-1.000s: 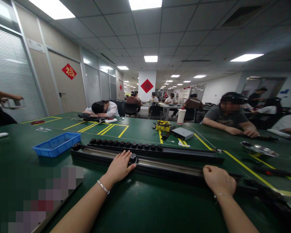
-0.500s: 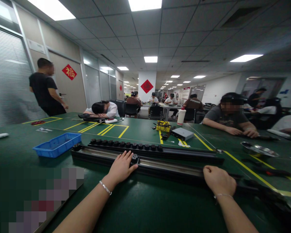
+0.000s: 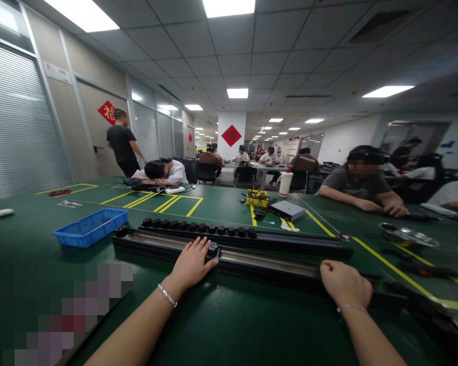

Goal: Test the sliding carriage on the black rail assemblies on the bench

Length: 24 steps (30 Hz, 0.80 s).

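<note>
The left hand lies open, fingers extended, on the long black rail with a silvery channel, beside its small black block. The right hand is clenched over the rail's right part; whether it grips anything is hidden. The rail rests on the green counter.

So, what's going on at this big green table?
Someone is handling a long black rail with a shiny channel. Their left hand lies open on it beside a small black block; their right hand is curled into a fist farther right. Behind is a second black rail bearing a row of black knobs. A shallow blue tray sits left.
</note>
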{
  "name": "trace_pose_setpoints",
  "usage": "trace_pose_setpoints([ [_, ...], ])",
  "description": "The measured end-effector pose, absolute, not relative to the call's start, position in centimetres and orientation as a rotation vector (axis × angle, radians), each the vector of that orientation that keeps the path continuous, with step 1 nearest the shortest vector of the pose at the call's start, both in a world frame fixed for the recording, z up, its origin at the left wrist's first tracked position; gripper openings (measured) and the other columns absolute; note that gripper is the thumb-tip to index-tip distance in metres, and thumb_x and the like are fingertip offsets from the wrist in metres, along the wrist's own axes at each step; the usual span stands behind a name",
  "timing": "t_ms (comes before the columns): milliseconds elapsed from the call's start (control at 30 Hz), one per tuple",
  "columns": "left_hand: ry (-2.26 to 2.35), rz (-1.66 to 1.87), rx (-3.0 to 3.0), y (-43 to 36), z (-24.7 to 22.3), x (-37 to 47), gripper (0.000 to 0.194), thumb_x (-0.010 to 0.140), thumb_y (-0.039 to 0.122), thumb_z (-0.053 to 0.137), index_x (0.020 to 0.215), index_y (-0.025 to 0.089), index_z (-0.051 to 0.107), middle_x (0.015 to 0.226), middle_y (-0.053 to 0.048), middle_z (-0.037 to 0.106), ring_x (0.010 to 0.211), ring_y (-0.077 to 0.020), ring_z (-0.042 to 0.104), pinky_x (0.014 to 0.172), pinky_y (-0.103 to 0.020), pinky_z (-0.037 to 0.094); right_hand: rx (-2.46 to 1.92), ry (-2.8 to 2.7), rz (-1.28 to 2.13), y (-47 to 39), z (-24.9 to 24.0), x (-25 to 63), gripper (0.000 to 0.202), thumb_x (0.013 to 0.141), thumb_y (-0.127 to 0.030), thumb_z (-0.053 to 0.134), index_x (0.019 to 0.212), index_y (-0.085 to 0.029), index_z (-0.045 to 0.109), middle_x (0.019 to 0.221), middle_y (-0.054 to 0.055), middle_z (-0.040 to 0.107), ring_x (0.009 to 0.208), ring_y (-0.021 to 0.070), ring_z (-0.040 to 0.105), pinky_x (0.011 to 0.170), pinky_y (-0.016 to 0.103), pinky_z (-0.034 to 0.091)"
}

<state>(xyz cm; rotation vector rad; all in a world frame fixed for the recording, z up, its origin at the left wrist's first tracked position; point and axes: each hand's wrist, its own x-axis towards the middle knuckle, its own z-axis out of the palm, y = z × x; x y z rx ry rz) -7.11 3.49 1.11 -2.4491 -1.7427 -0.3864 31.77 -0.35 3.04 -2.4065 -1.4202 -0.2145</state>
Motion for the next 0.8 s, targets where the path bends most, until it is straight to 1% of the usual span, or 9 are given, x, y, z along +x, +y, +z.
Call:
trace_pose_setpoints([
  [267, -1.743, -0.402, -2.459, 3.46, 1.00, -6.61, 0.072, 0.085, 0.064, 0.026, 0.138, 0.016, 0.037, 0.145, -0.010, 0.033, 0.135, -0.0278, 0.023, 0.108, -0.046, 0.024, -2.404, -1.427, -0.190, -0.41, 3.04, 31.85, 0.040, 0.079, -0.033, 0.032, 0.089, -0.029, 0.071, 0.104, 0.006, 0.066, 0.095, 0.0251, 0.056, 0.077, 0.039, 0.040],
  [600, -1.753, -0.379, -2.445, 3.13, 1.38, -6.19, 0.074, 0.085, 0.064, 0.026, 0.138, 0.013, 0.037, 0.145, -0.011, 0.032, 0.135, -0.0284, 0.024, 0.108, -0.044, 0.024, -2.418, -1.422, -0.210, -0.28, 2.87, 31.90, 0.042, 0.080, -0.031, 0.030, 0.094, -0.029, 0.070, 0.109, 0.005, 0.065, 0.099, 0.0245, 0.056, 0.077, 0.039, 0.039],
  [800, -1.743, -0.392, -2.443, 3.34, 1.02, -6.28, 0.075, 0.085, 0.065, 0.025, 0.138, 0.014, 0.036, 0.146, -0.011, 0.031, 0.135, -0.0280, 0.024, 0.108, -0.045, 0.023, -2.401, -1.427, -0.216, -0.55, 3.06, 31.68, 0.041, 0.080, -0.030, 0.031, 0.092, -0.028, 0.070, 0.108, 0.006, 0.065, 0.099, 0.0246, 0.055, 0.077, 0.039, 0.039],
])
